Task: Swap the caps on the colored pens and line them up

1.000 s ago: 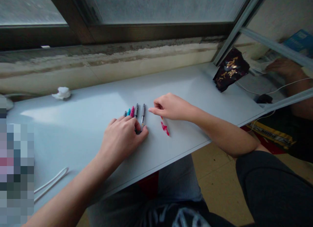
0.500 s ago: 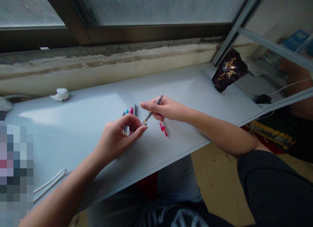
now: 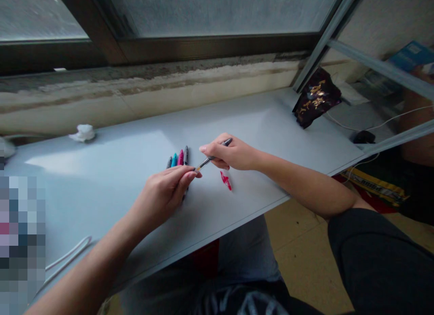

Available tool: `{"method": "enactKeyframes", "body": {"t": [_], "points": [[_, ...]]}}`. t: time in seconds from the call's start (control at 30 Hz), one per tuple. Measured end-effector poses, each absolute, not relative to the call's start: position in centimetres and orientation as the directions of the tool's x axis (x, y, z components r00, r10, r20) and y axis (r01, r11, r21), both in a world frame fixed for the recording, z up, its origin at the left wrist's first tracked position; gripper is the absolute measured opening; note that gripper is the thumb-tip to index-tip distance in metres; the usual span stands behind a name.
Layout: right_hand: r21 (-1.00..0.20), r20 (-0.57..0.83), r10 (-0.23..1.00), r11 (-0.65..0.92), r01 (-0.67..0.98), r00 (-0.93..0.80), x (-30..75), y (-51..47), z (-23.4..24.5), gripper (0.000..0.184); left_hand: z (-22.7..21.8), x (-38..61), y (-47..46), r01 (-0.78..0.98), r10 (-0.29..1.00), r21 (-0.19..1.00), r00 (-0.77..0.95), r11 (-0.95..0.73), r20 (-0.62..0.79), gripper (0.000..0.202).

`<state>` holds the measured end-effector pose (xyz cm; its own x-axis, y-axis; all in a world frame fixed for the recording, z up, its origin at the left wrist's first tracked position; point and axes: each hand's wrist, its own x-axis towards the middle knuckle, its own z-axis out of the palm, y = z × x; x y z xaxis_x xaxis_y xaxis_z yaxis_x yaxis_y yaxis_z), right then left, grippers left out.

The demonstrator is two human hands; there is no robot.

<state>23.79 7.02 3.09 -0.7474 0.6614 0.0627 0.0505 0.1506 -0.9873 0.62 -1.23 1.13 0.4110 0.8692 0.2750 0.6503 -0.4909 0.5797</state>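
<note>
My right hand (image 3: 230, 153) is closed around a dark pen (image 3: 213, 156), lifted off the grey desk (image 3: 257, 125) and slanting down to the left. My left hand (image 3: 162, 193) pinches that pen's lower tip with thumb and fingers. Just behind my left fingers several pens (image 3: 176, 160) lie side by side: grey, teal, pink and black. A red pen (image 3: 225, 180) lies on the desk below my right hand.
A crumpled white tissue (image 3: 82, 132) sits at the desk's back left. A dark snack bag (image 3: 317, 102) stands at the back right by a metal frame. A white cable (image 3: 66, 256) runs along the front left edge. Another person's arm (image 3: 415, 120) shows beyond the frame.
My right hand picked one dark pen out of the row and raised it. My left hand came off the row of pens and now pinches the raised pen's tip.
</note>
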Motion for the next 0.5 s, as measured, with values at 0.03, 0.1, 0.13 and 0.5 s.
{"method": "enactKeyframes", "body": {"t": [0.03,0.1,0.13,0.5], "points": [[-0.980,0.082,0.635,0.193,0.055,-0.768,24.0,7.1,3.3,0.061,1.3,0.6,-1.3,0.641,0.882,0.617,0.415,-0.456,0.221,0.043],[-0.971,0.100,0.593,0.233,0.052,-0.799,24.6,7.5,3.8,0.049,1.6,0.4,-1.3,0.625,0.901,0.675,0.407,-0.393,0.148,0.048],[-0.969,0.113,0.573,0.246,0.038,-0.812,24.8,7.8,4.0,0.043,1.7,0.3,-1.3,0.619,0.909,0.692,0.396,-0.371,0.133,0.050],[-0.952,0.165,0.651,0.303,0.054,-0.741,25.2,9.2,3.7,0.030,1.6,-0.4,-0.7,0.668,0.936,0.656,0.264,-0.352,0.234,0.041]]}}
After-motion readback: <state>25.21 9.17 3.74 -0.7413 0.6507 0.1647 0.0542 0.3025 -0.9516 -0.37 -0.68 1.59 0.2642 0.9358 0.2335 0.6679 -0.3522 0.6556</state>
